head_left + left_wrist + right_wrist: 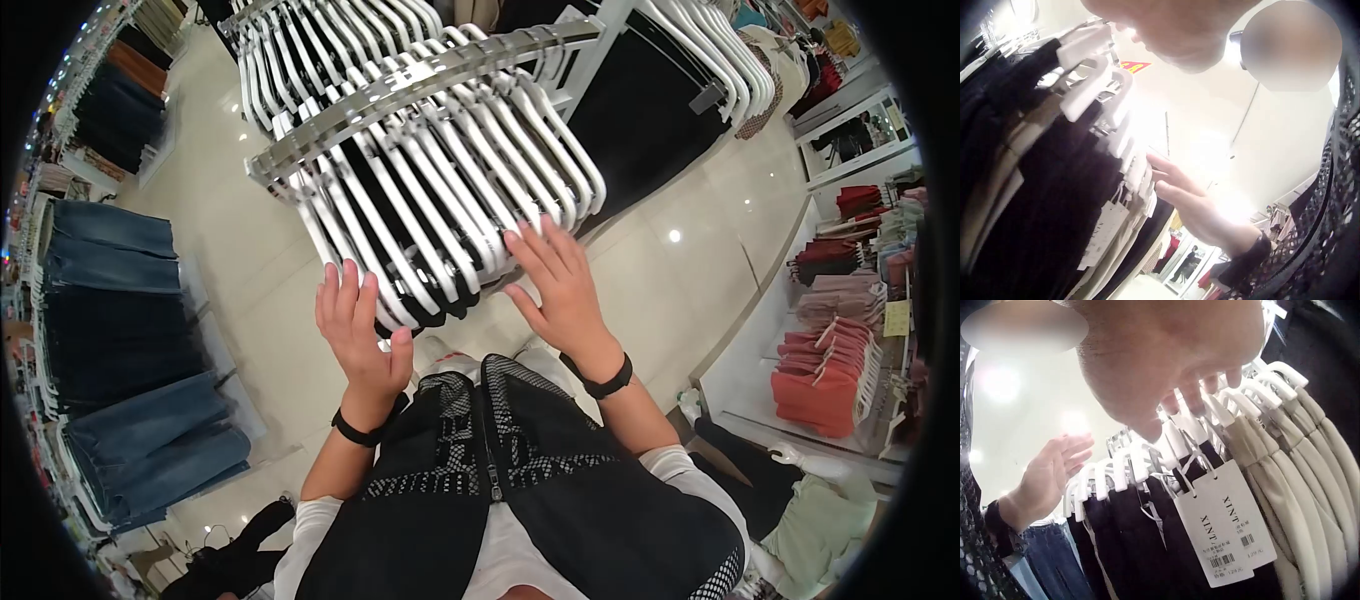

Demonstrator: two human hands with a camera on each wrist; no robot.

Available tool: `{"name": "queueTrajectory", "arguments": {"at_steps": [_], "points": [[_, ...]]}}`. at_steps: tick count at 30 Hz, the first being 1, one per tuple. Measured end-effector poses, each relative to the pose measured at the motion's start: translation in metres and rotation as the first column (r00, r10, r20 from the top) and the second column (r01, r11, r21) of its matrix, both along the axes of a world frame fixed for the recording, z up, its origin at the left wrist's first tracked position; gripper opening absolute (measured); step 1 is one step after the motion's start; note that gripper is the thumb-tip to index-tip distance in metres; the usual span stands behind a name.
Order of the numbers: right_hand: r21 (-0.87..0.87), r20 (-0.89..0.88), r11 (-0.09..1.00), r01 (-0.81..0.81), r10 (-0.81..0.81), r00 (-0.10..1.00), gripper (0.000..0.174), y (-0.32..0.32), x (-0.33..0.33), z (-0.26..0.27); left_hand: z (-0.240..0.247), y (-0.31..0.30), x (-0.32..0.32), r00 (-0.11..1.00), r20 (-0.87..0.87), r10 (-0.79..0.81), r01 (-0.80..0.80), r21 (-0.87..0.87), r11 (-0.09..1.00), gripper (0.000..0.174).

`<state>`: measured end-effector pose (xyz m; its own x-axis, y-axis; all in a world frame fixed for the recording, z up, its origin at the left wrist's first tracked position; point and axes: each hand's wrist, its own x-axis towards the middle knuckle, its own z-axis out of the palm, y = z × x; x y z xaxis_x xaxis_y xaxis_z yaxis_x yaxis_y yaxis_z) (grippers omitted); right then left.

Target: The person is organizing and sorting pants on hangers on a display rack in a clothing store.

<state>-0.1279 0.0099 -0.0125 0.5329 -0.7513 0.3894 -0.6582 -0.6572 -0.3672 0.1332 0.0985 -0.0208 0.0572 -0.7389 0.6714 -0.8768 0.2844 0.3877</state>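
Left hand (pixel 360 335) and right hand (pixel 562 290), fingers extended, lie at glossy, curved white hangers (pixel 462 185) on a shiny metal rail (pixel 420 90).

2 hands (pixel 362 335) (pixel 558 285), 2 wristbands (pixel 354 431) (pixel 606 384), doz.+ wht hangers (pixel 1085 97).

Shine Met Matt Cloth

The flat, slotted silver metal rail (pixel 400 92) looked polished and mirror-bright. Below it hung smooth, glossy white plastic hangers (pixel 1174 440), matt black cloth garments (pixel 1129 537), matt beige cloth garments (pixel 1285 494) and smooth white rectangular paper tags (pixel 1213 519). Left of the rail, blue denim garments (pixel 110 240) looked matt; beneath it, the cream floor (pixel 680 260) gleamed.
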Motion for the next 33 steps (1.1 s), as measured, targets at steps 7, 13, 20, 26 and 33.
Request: {"name": "queueTrajectory", "arguments": {"at_steps": [7, 13, 20, 26, 33], "points": [[-0.086, 0.198, 0.993, -0.079, 0.095, 0.976, 0.069, -0.019, -0.087, -0.005, 0.010, -0.015, -0.086, 0.999, 0.039, 0.017, -0.017, -0.012, 1.000, 0.053], [0.160, 0.283, 0.987, 0.015, -0.060, 0.957, 0.090, -0.023, -0.205, -0.029, 0.004, -0.056, -0.182, 1.000, -0.004, -0.026, 0.027, 0.059, 0.998, 0.059], [0.277, 0.224, 0.950, 0.142, -0.207, 0.952, 0.094, -0.020, -0.305, -0.046, 0.003, -0.096, -0.252, 0.926, 0.242, 0.289, -0.336, 0.182, 0.924, 0.062], [0.316, 0.175, 0.931, 0.185, -0.248, 0.953, 0.089, -0.034, -0.345, -0.043, 0.003, -0.141, -0.304, 0.994, -0.064, -0.086, 0.095, 0.160, 0.982, 0.065], [0.364, 0.084, 0.886, 0.285, -0.337, 0.938, 0.085, -0.058, -0.403, -0.027, -0.011, -0.219, -0.368, 0.907, -0.394, -0.149, 0.231, 0.170, 0.958, 0.087]]}}
